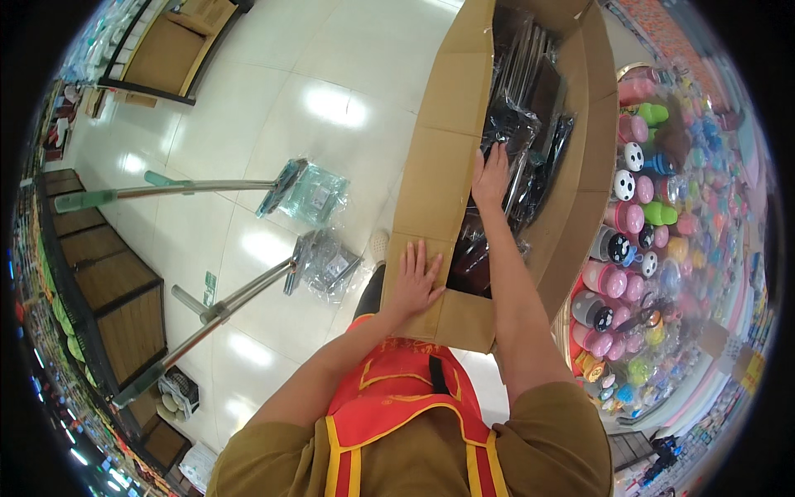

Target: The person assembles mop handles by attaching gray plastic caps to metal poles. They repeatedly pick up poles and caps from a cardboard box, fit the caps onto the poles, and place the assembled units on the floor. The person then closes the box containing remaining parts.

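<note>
A long open cardboard box (436,157) stands in front of me, packed with dark, flat and rod-like pieces (538,91) in shiny clear plastic. My left hand (416,280) lies flat on the box's near left flap, fingers spread. Inside the box, my right hand (490,176) reaches forward with fingers stretched out, touching the black plastic-wrapped piece (509,124); its fingertips seem to rest on the wrap rather than close round it. What lies deeper in the box is hidden.
On the tiled floor at left lie a green-handled cleaning tool (199,185) and a grey-handled one (240,298), heads in clear plastic. Dark-edged wooden shelving (124,306) stands further left. A display of colourful cups and small toys (638,224) crowds the box's right side.
</note>
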{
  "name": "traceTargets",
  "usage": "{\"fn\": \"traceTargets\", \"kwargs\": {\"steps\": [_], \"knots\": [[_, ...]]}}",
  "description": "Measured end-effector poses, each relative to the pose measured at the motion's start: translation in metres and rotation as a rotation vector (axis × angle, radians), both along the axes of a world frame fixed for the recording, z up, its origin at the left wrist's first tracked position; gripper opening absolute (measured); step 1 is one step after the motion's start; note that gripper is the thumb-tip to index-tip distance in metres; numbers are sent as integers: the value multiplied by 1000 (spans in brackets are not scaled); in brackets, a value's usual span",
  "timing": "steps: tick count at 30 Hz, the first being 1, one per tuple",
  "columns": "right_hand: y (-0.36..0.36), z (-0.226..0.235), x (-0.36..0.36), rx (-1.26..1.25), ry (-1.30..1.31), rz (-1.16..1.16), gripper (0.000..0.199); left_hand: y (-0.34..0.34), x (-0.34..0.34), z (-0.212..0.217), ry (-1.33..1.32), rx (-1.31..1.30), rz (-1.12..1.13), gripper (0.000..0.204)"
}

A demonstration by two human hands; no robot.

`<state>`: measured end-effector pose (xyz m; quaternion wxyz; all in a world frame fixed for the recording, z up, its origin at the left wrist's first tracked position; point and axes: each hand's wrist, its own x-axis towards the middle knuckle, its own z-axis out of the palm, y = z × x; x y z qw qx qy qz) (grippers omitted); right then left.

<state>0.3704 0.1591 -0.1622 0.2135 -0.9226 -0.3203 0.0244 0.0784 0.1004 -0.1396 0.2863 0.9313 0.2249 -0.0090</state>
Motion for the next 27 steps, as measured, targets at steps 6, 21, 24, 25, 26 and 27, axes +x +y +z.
{"fn": "traceTargets", "kwargs": {"steps": [6, 21, 24, 25, 26, 27], "knots": [[10, -34, 7, 97, 138, 85, 64, 39, 14, -1, 41, -175, 56, 71], [-139, 107, 62, 49, -164, -89, 49, 93, 77, -13, -119, 187, 203, 77], [-134, 92, 55, 109, -34, -89, 50, 87, 78, -16, -78, 156, 205, 77], [-116, 93, 47, 146, -11, -65, 50, 88, 78, -16, -52, 150, 215, 77], [-95, 96, 36, 160, -43, -2, 50, 88, 80, -16, -14, 141, 216, 78], [-70, 97, 21, 160, -44, 26, 52, 89, 82, -14, 28, 132, 216, 79]]}}
